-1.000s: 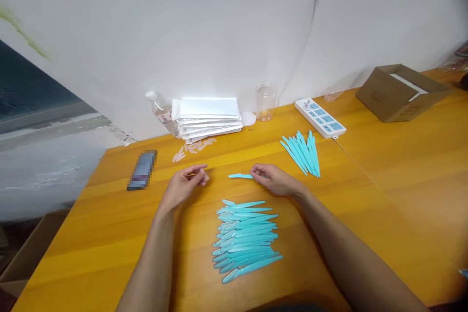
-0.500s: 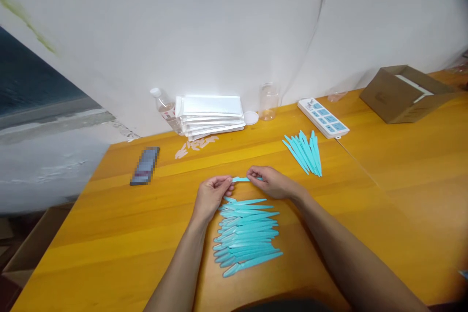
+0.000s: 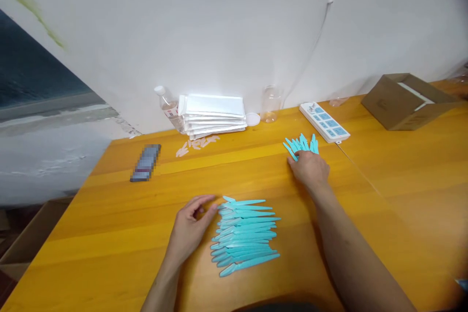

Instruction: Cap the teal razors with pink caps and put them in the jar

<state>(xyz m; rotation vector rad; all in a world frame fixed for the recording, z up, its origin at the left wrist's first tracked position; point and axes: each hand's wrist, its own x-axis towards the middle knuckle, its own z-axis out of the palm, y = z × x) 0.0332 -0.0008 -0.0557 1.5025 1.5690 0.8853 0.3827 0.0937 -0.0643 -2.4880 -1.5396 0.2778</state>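
My left hand hovers by the left end of the near row of turquoise eyebrow razors, thumb and fingers parted, holding nothing. The razors in this row lie roughly parallel, overlapping, with clear covers over their blade ends at the left. My right hand reaches over the lower part of a second, fanned bunch of turquoise razors farther back on the right. Its fingertips are down among those razors and mostly hidden, so I cannot make out whether it grips one.
Small clear pieces lie before a stack of white packets. Along the wall stand a bottle, a clear jar and a round lid. A power strip, a cardboard box and a phone rest on the wooden table.
Both hands held one razor between them above the row. My left hand has let go and drawn down left; my right hand has moved right to the fanned bunch. The razor is no longer visible between them.
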